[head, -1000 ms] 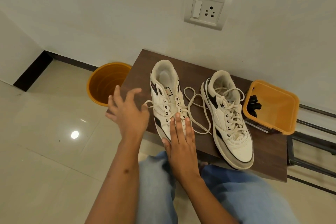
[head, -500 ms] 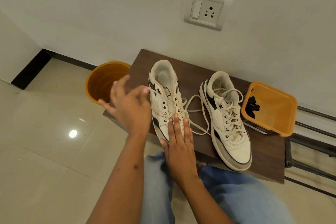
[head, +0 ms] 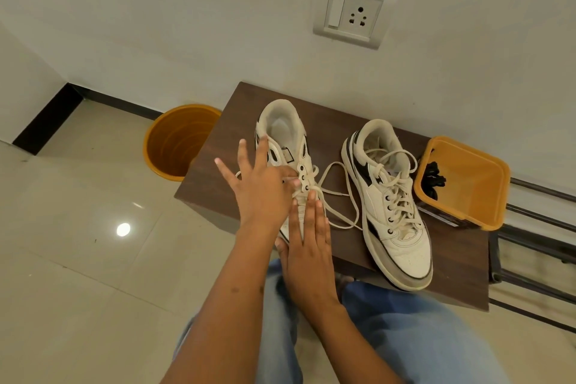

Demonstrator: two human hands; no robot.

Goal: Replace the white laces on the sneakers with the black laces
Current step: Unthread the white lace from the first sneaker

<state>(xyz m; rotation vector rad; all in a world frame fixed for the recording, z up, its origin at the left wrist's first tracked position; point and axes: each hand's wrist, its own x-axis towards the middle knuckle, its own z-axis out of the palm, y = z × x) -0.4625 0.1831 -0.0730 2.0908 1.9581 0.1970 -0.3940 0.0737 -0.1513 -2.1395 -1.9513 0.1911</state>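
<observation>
Two white sneakers with black trim stand on a dark wooden stool (head: 330, 137). On the left sneaker (head: 280, 121) the white lace (head: 339, 196) is partly undone and trails loose toward the right sneaker (head: 402, 246), which is laced. My left hand (head: 261, 193) lies over the left sneaker's eyelets. Its thumb and index finger pinch the lace there, and the other fingers are spread. My right hand (head: 308, 246) presses flat on that sneaker's toe with straight fingers. The black laces (head: 434, 179) lie in an orange tray (head: 477, 196) at the stool's right end.
An orange bucket (head: 177, 140) stands on the tiled floor left of the stool. A dark metal rack (head: 536, 227) runs along the right side. A wall socket (head: 355, 12) sits above the stool. My knees in blue jeans (head: 414, 330) are at the stool's near edge.
My left hand has moved right, from beside the left sneaker back onto its eyelets. My right hand has stayed flat on the toe.
</observation>
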